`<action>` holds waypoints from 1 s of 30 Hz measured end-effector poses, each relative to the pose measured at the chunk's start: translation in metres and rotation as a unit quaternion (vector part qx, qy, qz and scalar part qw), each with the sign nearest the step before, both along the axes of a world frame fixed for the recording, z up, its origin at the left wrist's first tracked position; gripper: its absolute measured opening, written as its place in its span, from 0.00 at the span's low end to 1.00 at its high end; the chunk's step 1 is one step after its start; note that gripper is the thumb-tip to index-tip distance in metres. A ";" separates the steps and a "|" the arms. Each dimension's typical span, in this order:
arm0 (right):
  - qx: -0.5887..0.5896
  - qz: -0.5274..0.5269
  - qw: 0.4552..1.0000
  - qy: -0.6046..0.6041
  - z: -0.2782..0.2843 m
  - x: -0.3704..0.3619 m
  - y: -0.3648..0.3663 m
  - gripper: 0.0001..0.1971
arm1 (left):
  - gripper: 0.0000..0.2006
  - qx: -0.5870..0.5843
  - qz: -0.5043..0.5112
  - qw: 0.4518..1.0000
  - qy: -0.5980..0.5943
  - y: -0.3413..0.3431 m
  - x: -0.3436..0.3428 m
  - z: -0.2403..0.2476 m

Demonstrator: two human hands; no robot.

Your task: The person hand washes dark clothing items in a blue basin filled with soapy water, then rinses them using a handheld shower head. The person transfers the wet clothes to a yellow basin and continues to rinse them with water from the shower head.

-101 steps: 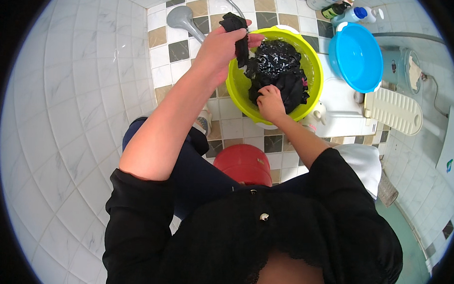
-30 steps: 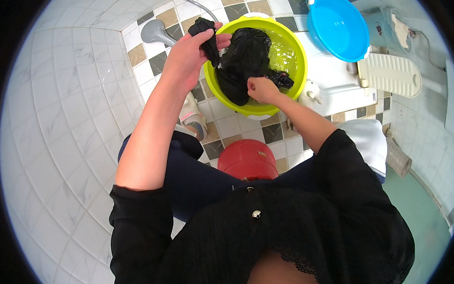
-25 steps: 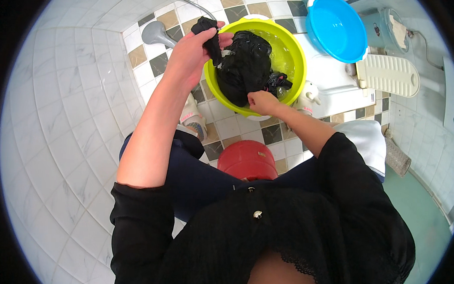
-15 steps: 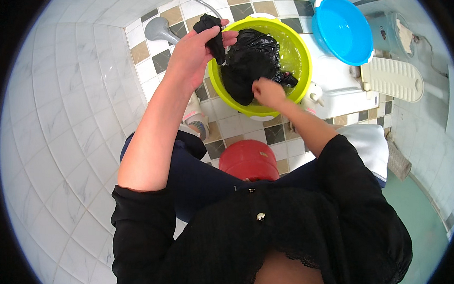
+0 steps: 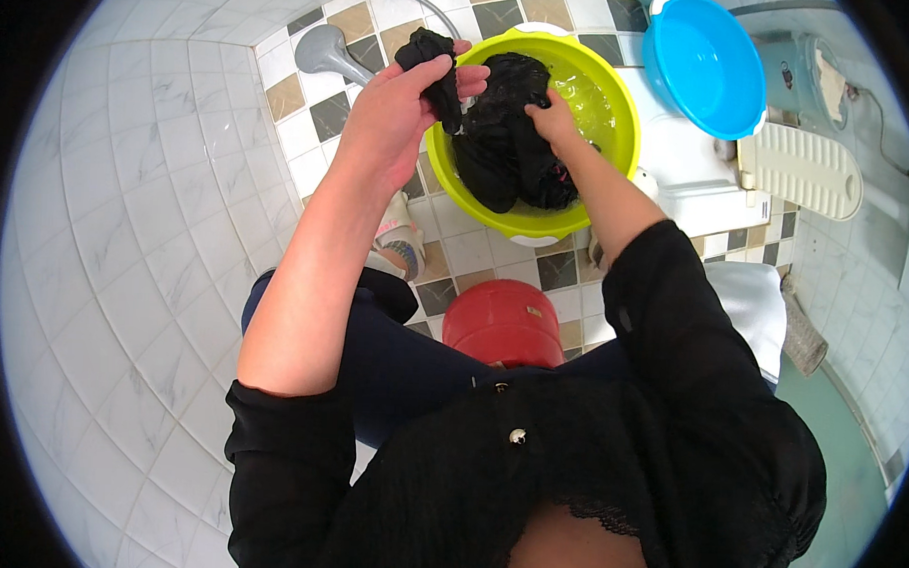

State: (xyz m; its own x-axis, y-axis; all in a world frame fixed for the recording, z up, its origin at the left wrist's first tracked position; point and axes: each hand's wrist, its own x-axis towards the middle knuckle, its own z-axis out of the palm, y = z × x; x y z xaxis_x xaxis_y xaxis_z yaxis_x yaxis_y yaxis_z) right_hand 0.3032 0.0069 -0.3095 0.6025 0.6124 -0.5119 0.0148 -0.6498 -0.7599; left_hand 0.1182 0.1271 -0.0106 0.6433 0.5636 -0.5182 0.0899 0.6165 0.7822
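A yellow-green basin [image 5: 629, 120] stands on the tiled floor in front of me, with some water in it. Wet black garment cloth [image 5: 499, 150] fills its left and middle part. Over the basin's left rim, my left hand [image 5: 400, 112] holds a bunched end of black cloth [image 5: 422, 55], thumb across it and fingertips stretched out. Whether this end joins the cloth in the basin is hard to see. My right hand [image 5: 556, 121], inside the basin, grips the garment at its right side, fingers closed and partly hidden by the cloth.
A grey shower head [image 5: 324, 51] lies left of the basin, its hose running behind. At the far right are a blue basin [image 5: 760, 89] holding water, a clear bucket [image 5: 787, 70] and a cream ridged washboard [image 5: 804, 168]. A red stool or bucket [image 5: 503, 326] is between my legs.
My right hand has moved up and away from me over the cloth and now grips it. The garment has shifted in the basin, baring water at the right. My left hand keeps its hold.
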 end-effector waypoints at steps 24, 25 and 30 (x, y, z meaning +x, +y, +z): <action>-0.025 0.634 0.746 -0.203 0.109 -0.076 -0.087 0.11 | 0.18 0.000 0.013 1.000 0.009 -0.001 -0.006 0.002; -0.048 0.646 0.741 -0.175 0.111 -0.072 -0.078 0.10 | 0.18 -0.003 0.011 1.000 0.007 0.000 -0.006 0.000; 0.022 0.430 0.873 -0.229 0.123 -0.032 -0.007 0.07 | 0.17 -0.010 0.028 0.999 0.021 -0.002 -0.011 0.003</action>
State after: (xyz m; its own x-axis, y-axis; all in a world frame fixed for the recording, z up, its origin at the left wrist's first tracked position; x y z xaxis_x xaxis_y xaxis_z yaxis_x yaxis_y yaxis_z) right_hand 0.2716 -0.0002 -0.1864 0.0462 0.9520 -0.3026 0.7922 -0.2194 -0.5694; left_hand 0.1069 0.1250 -0.0074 0.5888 0.5875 -0.5551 0.0869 0.6368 0.7661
